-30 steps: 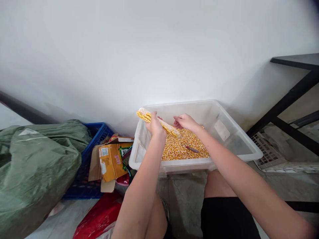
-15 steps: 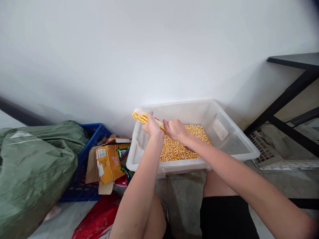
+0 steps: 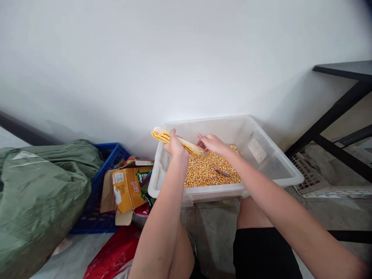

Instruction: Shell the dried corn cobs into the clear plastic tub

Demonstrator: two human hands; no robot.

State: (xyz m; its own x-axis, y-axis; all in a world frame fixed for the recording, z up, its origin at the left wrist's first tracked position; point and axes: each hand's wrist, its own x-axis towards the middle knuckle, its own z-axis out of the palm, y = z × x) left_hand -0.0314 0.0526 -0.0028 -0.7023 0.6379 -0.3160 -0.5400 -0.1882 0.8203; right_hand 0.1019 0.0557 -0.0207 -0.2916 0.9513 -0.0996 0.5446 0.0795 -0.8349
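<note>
The left hand (image 3: 176, 147) grips the corn cob (image 3: 191, 148) above the plastic tub (image 3: 215, 189), the right hand (image 3: 213, 143) has fingers loosely parted near the cob's right end (whether touching, I cannot tell), and kernels (image 3: 161, 135) loosened from the left end, seemingly beyond the rim, could fall outside.

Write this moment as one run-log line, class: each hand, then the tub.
left hand: gripping cob | right hand: near cob's lower end, contact unclear | tub: kernels, slim reddish object on top
</note>
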